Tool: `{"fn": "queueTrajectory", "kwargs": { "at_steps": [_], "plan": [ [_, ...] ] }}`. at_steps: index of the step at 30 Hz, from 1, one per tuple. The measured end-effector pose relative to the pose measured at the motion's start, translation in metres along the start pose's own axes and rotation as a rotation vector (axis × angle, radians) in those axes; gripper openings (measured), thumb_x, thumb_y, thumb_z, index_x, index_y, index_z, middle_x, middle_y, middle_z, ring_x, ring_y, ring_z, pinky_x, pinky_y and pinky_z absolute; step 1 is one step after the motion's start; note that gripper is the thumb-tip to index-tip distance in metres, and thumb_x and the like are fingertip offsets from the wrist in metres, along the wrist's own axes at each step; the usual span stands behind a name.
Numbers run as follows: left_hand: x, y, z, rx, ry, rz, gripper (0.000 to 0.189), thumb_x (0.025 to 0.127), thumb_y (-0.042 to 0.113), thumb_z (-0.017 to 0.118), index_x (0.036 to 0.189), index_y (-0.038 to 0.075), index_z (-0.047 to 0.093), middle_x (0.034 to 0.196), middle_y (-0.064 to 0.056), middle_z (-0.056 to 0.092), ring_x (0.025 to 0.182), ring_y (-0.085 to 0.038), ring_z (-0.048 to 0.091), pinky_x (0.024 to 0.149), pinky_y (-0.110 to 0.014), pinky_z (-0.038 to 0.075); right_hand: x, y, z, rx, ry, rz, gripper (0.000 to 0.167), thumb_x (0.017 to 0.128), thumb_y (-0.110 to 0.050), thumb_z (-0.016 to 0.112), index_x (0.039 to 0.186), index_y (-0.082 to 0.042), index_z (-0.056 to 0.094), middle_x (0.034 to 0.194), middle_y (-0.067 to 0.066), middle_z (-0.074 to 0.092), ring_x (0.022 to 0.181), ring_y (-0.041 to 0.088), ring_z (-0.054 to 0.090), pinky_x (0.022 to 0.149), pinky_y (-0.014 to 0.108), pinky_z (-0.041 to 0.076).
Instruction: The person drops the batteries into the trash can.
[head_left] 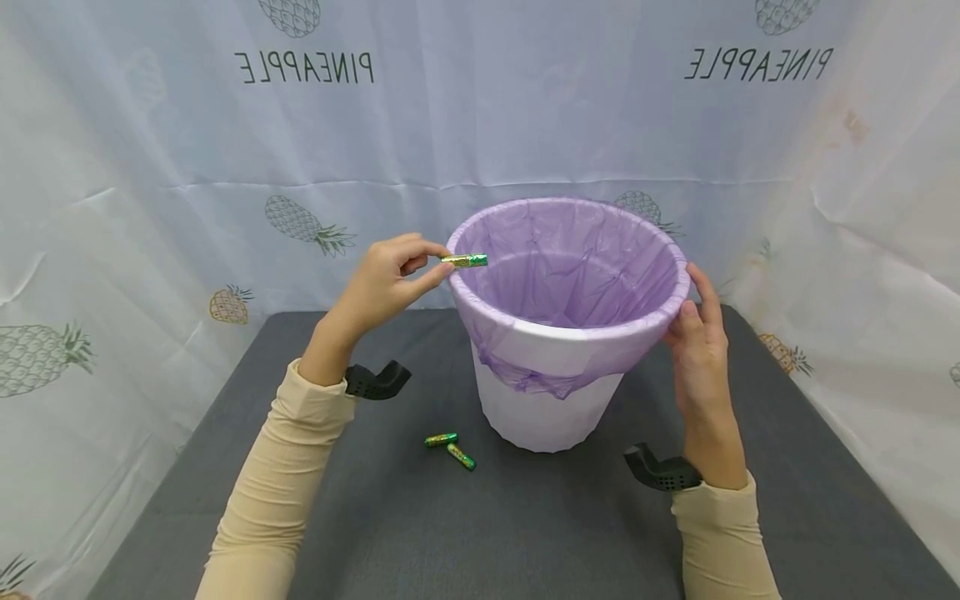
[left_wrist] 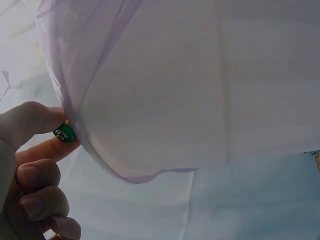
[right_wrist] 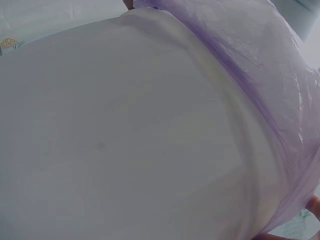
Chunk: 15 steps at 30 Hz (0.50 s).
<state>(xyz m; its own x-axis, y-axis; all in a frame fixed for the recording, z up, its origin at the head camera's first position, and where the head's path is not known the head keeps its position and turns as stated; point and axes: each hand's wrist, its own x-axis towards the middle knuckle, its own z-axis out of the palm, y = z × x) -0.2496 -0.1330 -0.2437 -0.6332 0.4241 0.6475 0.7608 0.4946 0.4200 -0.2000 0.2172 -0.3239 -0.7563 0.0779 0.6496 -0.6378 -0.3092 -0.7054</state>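
Note:
My left hand (head_left: 393, 275) pinches a green and gold battery (head_left: 467, 261) between thumb and index finger, at the left rim of a white trash can (head_left: 536, 417). The battery's green end with its metal terminal shows in the left wrist view. A purple trash bag (head_left: 577, 267) lines the can and folds over its rim. On the right side, my right hand (head_left: 697, 358) holds the bagged rim; some of its fingers are hidden behind it. Two more such batteries, one (head_left: 441, 439) and another (head_left: 461, 457), lie on the table left of the can's base.
The table has a dark grey cover (head_left: 390, 525). A pale curtain (head_left: 480, 108) printed with pineapples hangs behind it and on both sides. Black wrist mounts stick out from the left wrist (head_left: 377, 381) and the right wrist (head_left: 662, 469).

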Motion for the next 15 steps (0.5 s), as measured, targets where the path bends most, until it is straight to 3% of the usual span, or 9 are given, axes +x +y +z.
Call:
{"fn": "queueTrajectory", "kwargs": {
  "at_steps": [5, 9, 15],
  "plan": [
    [0.0038, 0.0018, 0.0018, 0.008, -0.020, -0.002, 0.013, 0.087, 0.011, 0.070, 0.097, 0.003, 0.072, 0.067, -0.001, 0.031, 0.064, -0.010, 0.029, 0.062, -0.022, 0.027, -0.0001, -0.0008, 0.0017, -0.068, 0.071, 0.039, 0.046, 0.102, -0.022, 0.047, 0.146, -0.013, 0.038, 0.112, -0.002, 0.064, 0.097, 0.005, 0.067, 0.089, 0.019, 0.049],
    [0.0068, 0.0029, 0.0041, 0.015, -0.045, -0.005, 0.016, 0.089, 0.013, 0.068, 0.102, 0.004, 0.071, 0.067, -0.005, 0.034, 0.064, -0.012, 0.030, 0.064, -0.023, 0.028, 0.0001, -0.0001, 0.0013, -0.065, 0.075, 0.033, 0.047, 0.101, -0.023, 0.048, 0.146, -0.012, 0.038, 0.113, -0.002, 0.064, 0.098, 0.005, 0.067, 0.088, 0.018, 0.049],
    [0.0063, 0.0020, 0.0067, -0.022, -0.029, -0.001, 0.022, 0.090, 0.012, 0.067, 0.109, 0.002, 0.069, 0.067, -0.001, 0.033, 0.062, -0.010, 0.029, 0.064, -0.022, 0.029, 0.0006, 0.0002, 0.0004, -0.058, 0.067, 0.022, 0.046, 0.101, -0.023, 0.048, 0.145, -0.012, 0.039, 0.110, -0.001, 0.064, 0.097, 0.005, 0.067, 0.087, 0.018, 0.050]
  ]
}}
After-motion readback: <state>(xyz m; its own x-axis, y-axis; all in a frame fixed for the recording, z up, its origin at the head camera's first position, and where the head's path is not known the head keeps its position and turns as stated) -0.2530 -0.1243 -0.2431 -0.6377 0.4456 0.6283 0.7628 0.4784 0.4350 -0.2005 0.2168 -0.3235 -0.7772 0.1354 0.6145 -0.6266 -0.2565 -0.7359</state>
